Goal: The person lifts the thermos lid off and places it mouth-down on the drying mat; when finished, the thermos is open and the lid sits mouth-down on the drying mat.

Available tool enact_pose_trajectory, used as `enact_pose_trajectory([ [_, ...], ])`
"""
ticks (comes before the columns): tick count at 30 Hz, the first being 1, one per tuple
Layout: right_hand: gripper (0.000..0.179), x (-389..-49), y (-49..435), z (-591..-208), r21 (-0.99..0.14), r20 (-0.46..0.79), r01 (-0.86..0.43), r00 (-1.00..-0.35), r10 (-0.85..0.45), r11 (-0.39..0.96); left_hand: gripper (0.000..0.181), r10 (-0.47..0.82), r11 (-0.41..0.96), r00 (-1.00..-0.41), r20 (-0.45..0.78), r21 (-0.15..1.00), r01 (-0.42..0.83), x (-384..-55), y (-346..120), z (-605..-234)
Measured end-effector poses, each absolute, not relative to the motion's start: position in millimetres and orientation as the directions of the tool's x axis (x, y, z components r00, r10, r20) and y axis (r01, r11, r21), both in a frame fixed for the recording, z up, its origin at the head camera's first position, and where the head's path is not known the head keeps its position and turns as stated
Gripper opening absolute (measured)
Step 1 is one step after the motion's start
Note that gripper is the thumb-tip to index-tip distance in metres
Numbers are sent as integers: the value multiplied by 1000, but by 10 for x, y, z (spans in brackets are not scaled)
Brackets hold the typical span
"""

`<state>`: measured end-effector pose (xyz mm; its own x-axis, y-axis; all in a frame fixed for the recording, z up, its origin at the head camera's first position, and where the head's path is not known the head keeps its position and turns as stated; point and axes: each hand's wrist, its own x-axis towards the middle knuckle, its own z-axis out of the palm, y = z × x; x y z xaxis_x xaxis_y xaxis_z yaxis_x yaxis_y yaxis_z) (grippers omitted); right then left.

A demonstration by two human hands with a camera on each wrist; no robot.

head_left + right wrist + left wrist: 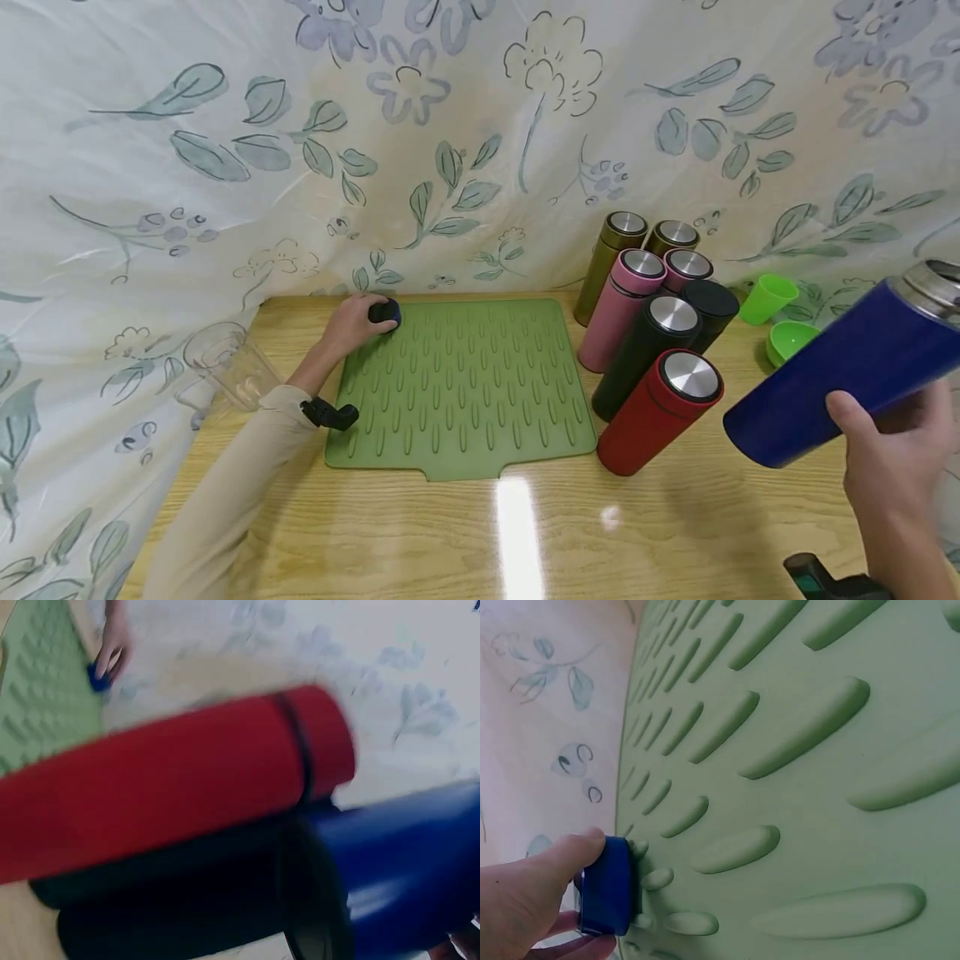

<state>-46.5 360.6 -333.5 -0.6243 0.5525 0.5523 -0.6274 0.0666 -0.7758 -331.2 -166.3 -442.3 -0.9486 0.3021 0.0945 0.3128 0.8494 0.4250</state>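
Observation:
At the far left corner of the green ridged mat [457, 383], my left hand [348, 325] holds a small blue bottle cap [609, 886] between thumb and fingers. The cap sits right at the mat's surface in the left wrist view. Off to the right, my right hand [896, 442] grips a dark blue thermos bottle [847, 367] round its body, tilted and raised above the table. Its steel mouth is uncovered and points to the upper right. A red thermos bottle [660, 412] stands nearest to the blue one, between it and the mat.
Behind the red bottle stand black [645, 358], pink [621, 312] and olive-gold [609, 267] bottles in a cluster. A green cup [768, 298] and a green bowl [791, 340] are at the right rear. A clear pitcher [236, 367] is left of the mat. Floral cloth [450, 125] hangs behind.

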Motion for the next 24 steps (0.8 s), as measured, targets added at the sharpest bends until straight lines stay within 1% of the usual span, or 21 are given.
enact_pose_trajectory([
  [3, 65, -553, 3696, -3382, -880, 468, -401, -649, 600, 253, 56, 300, 851, -951, 79, 428, 304, -3313, -1666, -4405],
  [5, 67, -641, 3772, -3422, -902, 423, -240, -659, 622, 360, 56, 304, 849, -950, 75, 430, 306, -3321, -1673, -4408],
  [7, 67, -748, 3855, -3446, -902, 369, -93, -670, 644, 421, 56, 306, 845, -949, 68, 440, 304, -3330, -1674, -4401],
  [9, 67, -876, 3951, -3462, -909, 323, -27, -678, 660, 417, 56, 308, 843, -950, 58, 446, 300, -3340, -1671, -4385],
  [12, 68, -1072, 4066, -3492, -917, 265, 34, -692, 671, 397, 55, 300, 846, -953, 38, 451, 285, -3340, -1667, -4351],
  [15, 72, -1258, 4160, -3534, -907, 217, 106, -710, 670, 407, 54, 294, 860, -955, 19, 432, 274, -3342, -1644, -4318],
  [20, 76, -1557, 4254, -3645, -885, 174, 186, -718, 674, 427, 54, 295, 887, -955, -22, 379, 265, -3325, -1618, -4295],
  [24, 80, -1781, 4297, -3708, -866, 147, 241, -716, 683, 439, 54, 278, 894, -960, -46, 378, 241, -3316, -1632, -4291],
])
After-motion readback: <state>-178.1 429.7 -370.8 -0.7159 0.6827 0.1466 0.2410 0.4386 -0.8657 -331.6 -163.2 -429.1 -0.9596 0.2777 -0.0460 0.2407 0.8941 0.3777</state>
